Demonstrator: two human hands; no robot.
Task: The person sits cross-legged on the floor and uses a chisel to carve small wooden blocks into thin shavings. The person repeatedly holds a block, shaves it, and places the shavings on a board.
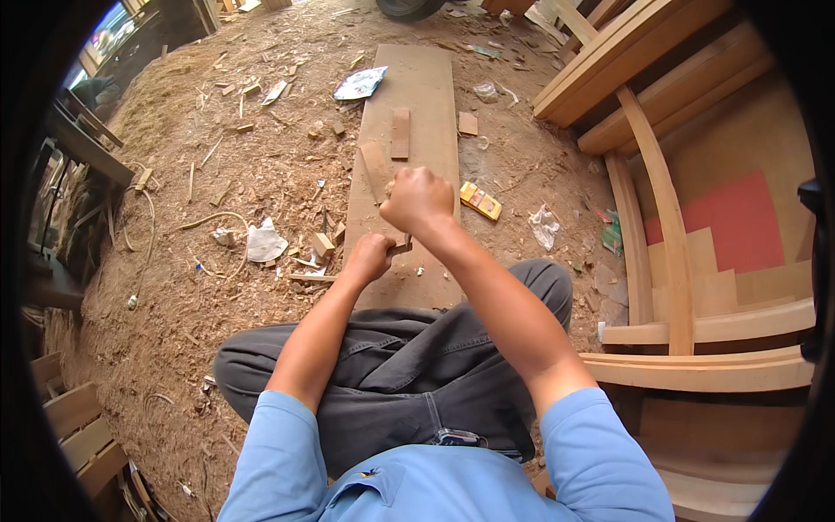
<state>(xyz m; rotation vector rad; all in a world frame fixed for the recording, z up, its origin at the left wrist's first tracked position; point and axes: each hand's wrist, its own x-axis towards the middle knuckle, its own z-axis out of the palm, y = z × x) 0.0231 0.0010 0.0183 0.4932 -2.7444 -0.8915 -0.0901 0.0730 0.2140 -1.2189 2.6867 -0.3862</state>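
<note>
My right hand [419, 200] is closed in a fist above a long wooden board [426, 96] on the ground. From that fist a flat, broad blade-like tool [374, 170] sticks up and away to the left; its exact kind is unclear. Lower and to the left, my left hand [371, 256] is closed on a small piece of wood [401, 247], whose end shows beside the fingers. A flat rectangular wood block [400, 132] lies on the board beyond both hands. At the board's far left edge rests a white and blue packet [360, 83].
A yellow packet [480, 201] and a wood offcut [468, 123] lie right of the board. Stacked wooden frames [661, 217] stand on the right. Shavings and scraps cover the ground at left, with a white scrap [265, 241] and small wood block [323, 244] near my left hand.
</note>
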